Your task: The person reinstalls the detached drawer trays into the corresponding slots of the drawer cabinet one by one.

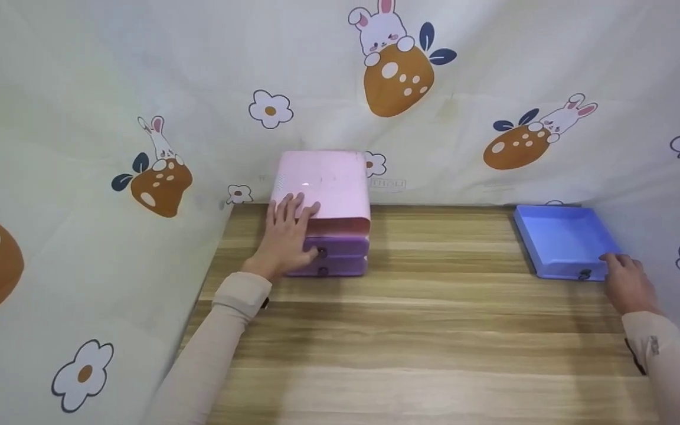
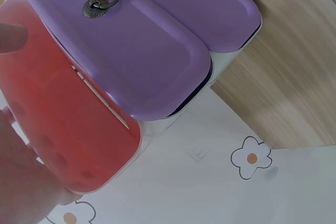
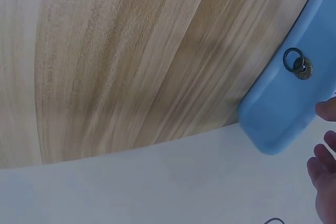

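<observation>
A small pink cabinet [image 1: 328, 177] stands against the back wall, its top slot [image 2: 68, 108] without a drawer. Below the slot are two purple drawers [image 1: 346, 247], each with a ring pull [image 2: 102, 2]. My left hand [image 1: 284, 239] lies on the cabinet's top left, fingers spread, the thumb reaching down in front of the upper purple drawer. At the far right a blue drawer [image 1: 570, 233] sits on the table, its ring pull [image 3: 299, 64] facing me. My right hand [image 1: 629, 283] is at its front right corner, fingers loosely bent, thumb [image 3: 326, 109] right at the rim.
The wood-grain table [image 1: 440, 330] spans between the two hands. Pale cloth [image 1: 458, 35] with rabbit, strawberry and flower prints hangs along the back and both sides. The blue drawer stands close to the right-hand cloth.
</observation>
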Tool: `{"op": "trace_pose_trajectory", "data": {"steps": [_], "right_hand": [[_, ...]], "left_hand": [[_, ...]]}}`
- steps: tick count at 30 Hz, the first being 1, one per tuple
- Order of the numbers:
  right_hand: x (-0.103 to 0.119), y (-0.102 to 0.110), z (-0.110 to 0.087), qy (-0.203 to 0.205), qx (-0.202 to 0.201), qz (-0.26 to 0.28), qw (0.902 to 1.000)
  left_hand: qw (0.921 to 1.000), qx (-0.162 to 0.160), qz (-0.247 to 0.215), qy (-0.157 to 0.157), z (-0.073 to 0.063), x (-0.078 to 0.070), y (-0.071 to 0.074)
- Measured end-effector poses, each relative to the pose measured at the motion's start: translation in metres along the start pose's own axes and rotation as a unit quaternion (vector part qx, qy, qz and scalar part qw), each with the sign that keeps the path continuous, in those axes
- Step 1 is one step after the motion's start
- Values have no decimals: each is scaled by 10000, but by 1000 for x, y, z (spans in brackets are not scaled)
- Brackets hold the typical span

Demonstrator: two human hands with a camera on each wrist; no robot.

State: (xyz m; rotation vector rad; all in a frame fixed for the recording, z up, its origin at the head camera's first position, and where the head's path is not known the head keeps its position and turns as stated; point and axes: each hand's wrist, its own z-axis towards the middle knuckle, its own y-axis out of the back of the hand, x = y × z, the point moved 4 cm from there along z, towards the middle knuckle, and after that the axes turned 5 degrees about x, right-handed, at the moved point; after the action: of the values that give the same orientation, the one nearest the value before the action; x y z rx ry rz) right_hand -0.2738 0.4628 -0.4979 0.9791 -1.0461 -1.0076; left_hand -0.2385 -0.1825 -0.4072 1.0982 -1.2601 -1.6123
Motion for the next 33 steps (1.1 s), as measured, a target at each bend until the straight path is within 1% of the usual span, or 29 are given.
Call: {"op": "trace_pose_trajectory", "data": {"steps": [5, 10, 13, 16, 20, 23, 24, 26, 29, 33], "right_hand": [[-4, -5, -4, -40, 17, -62, 10000], [-7, -11, -4, -68, -113, -120, 9998], [-7, -12, -3, -24, -344, -71, 9994], [-7, -14, 0, -110, -481, 22, 9988], [-7, -18, 5, -204, -357, 137, 9991], [-5, -21, 5, -69, -327, 94, 9994], [-4, -22, 5, -26, -336, 60, 9994], [-4, -22, 5, 41, -482, -22, 9988], [-6, -20, 6, 22, -575, -93, 9983], [-9, -18, 10, -9, -543, -155, 9984]], "left_hand": [[10000, 7, 47, 20, -1, 0, -2], [9998, 64, 116, 119, -1, 2, -3], [9999, -50, 101, 77, -2, 3, -2], [9998, -173, 66, -2, -2, 3, -1], [9998, -211, 18, -14, -2, 3, -1], [9998, -178, 23, -1, -3, 2, -1], [9999, -167, 27, -1, -3, 2, -2], [9999, -150, 32, -7, -2, 1, -2], [9999, -152, 63, -17, -2, 0, -2], [9999, -142, 83, -33, -2, -1, -1]]}}
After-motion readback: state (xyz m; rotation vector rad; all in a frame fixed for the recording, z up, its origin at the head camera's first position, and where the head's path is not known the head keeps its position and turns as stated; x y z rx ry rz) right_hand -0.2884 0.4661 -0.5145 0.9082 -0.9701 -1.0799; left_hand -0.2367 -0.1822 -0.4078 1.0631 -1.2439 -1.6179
